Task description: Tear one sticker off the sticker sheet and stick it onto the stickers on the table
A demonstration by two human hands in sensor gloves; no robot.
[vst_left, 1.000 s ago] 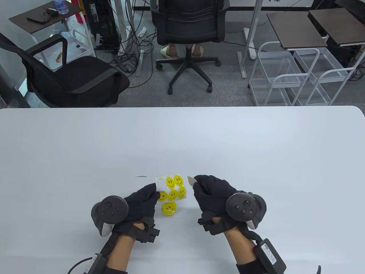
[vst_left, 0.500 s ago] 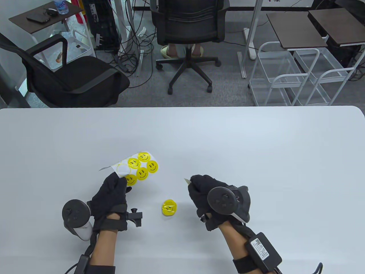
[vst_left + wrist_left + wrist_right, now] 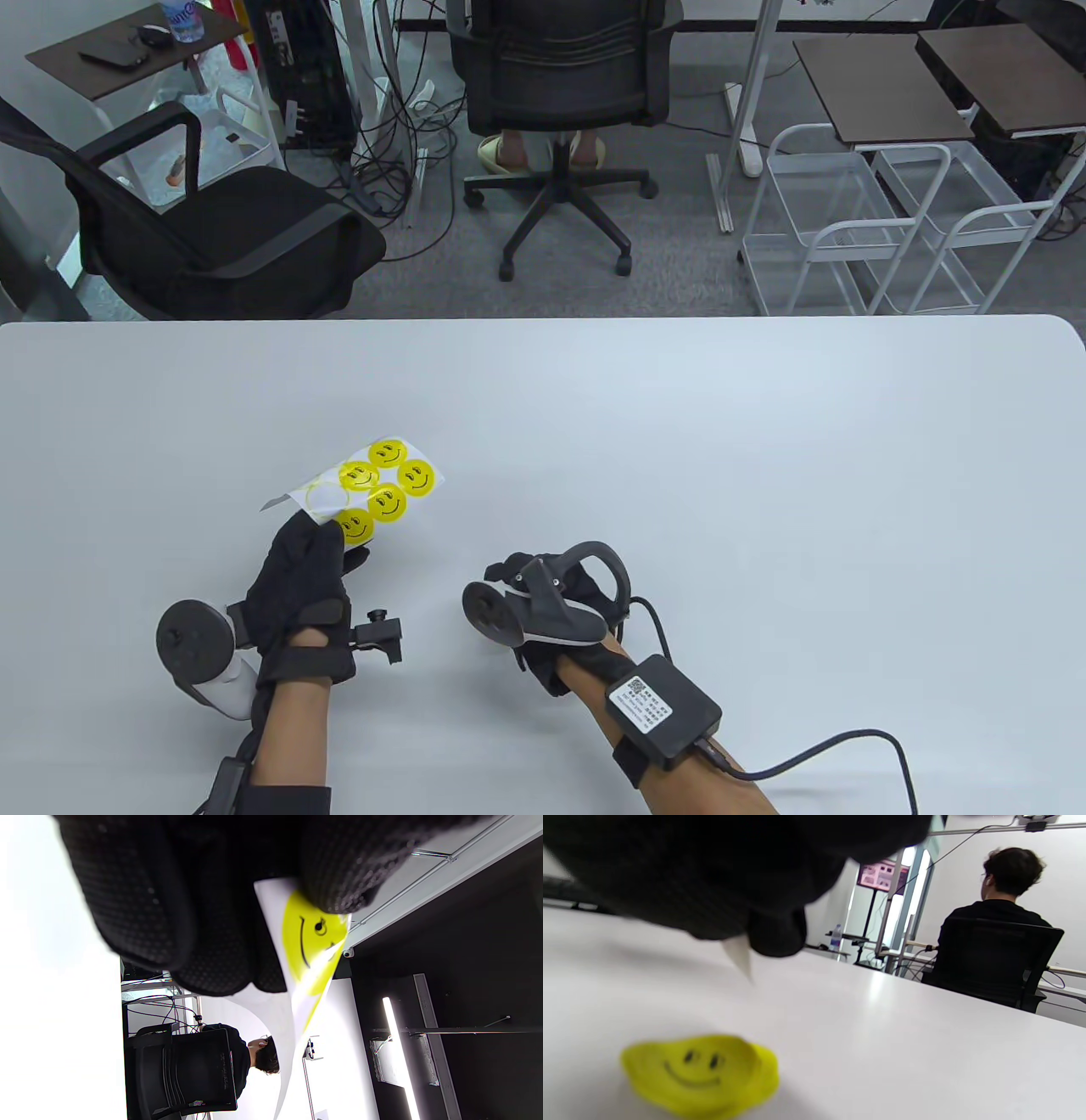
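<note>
Swinging down over the yellow sticker pile (image 3: pixel 700 1075) now, my right hand (image 3: pixel 551 607) pinches what looks like a peeled sticker (image 3: pixel 738 957) edge-on, while farther out my left hand (image 3: pixel 305 586) grips the sticker sheet (image 3: pixel 373 492) above the table (image 3: pixel 679 467).

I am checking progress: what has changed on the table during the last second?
The left hand carried the sticker sheet away to the left. The right hand, pinching the peeled sticker, moved down-left over the sticker pile. The pile stayed in place.
</note>
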